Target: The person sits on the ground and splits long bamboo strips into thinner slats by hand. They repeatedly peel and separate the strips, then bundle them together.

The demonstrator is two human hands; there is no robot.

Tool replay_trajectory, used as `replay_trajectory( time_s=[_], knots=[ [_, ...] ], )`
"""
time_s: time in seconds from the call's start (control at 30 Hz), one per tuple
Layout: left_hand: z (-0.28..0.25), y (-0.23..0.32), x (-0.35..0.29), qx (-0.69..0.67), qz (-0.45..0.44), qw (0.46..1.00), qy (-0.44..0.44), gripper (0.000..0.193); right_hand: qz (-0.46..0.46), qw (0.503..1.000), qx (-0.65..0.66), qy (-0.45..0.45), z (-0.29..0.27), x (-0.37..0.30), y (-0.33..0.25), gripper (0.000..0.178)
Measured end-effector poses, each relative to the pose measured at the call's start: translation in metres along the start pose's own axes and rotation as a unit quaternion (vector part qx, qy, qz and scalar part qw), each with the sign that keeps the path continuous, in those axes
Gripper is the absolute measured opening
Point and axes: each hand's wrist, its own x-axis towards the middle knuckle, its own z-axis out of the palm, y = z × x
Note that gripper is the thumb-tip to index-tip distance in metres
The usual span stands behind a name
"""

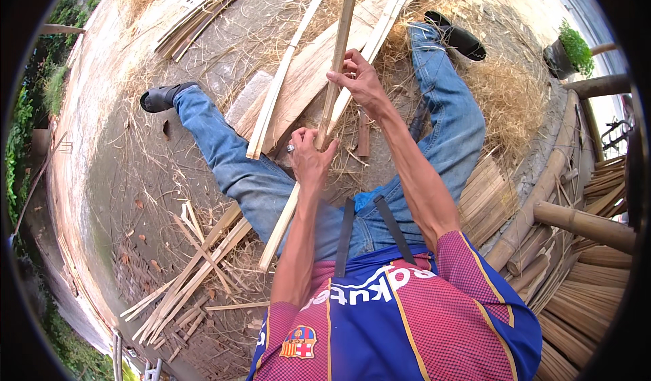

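A long bamboo strip (344,25) slants up and away between my legs, held in both hands. My left hand (310,156), with a ring on one finger, is closed around its near end. Higher up, my right hand (363,86) pinches the same strip between thumb and fingers. A paler bamboo strip (279,232) passes beneath my hands and runs on past my left thigh; whether a hand also touches it is hidden. To the left, another pale strip (288,72) leans across a wide wooden board (296,113).
Split strips (196,279) lie in a loose pile left of my hip. More strips (200,15) are stacked at the far left. Thin shavings (508,99) cover the ground around my outstretched legs (441,89). Bamboo poles (583,225) and bundled slats (590,293) stand close on the right.
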Motion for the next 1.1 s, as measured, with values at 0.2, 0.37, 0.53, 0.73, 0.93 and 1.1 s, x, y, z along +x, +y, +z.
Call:
replay_trajectory(
  time_s=[0.2,0.37,0.53,0.73,0.93,1.1],
  knots=[
    [-0.002,-0.001,0.007,-0.047,-0.027,0.996,-0.066,0.049,0.027,0.997,-0.050,0.043,-0.005,0.009,0.015,0.035],
    [0.001,-0.009,0.006,-0.079,-0.010,0.994,-0.071,0.040,0.069,0.988,-0.115,0.073,-0.011,0.003,0.037,0.032],
    [0.001,-0.012,0.006,-0.114,-0.007,0.991,-0.075,0.029,0.074,0.956,-0.204,0.197,0.029,-0.072,0.054,0.026],
    [0.011,-0.031,0.009,-0.197,-0.008,0.976,-0.088,0.029,0.021,0.982,-0.121,0.142,0.064,-0.128,0.078,0.023],
    [0.009,-0.032,0.008,-0.264,-0.020,0.958,-0.113,0.030,0.057,0.983,-0.113,0.135,0.064,-0.134,0.073,0.022],
    [0.001,-0.019,0.008,-0.285,-0.025,0.951,-0.121,0.029,-0.004,0.967,-0.213,0.138,0.055,-0.130,0.086,0.017]
  ],
)
